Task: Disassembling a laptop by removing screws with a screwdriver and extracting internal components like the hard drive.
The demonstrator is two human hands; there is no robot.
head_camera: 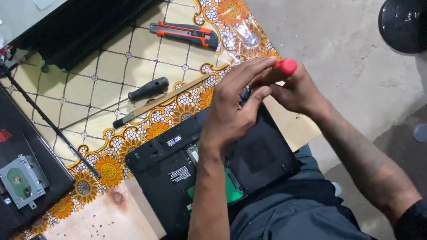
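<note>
Red-handled screwdriver (284,67) pinched in right hand (292,89), left hand (232,112) steadying it | black upturned laptop (215,163) under grip, half off worktop (99,231) | risk: tip slipping, loose screws (91,234) near-left scattering.

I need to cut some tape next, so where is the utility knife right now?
In the head view the utility knife lies on the flowered tablecloth beyond the hands, just past the black-handled screwdriver.

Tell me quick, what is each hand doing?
Left hand: fingers curled, resting on the screwdriver and the upturned laptop.
Right hand: closed around the red-handled screwdriver.
</note>
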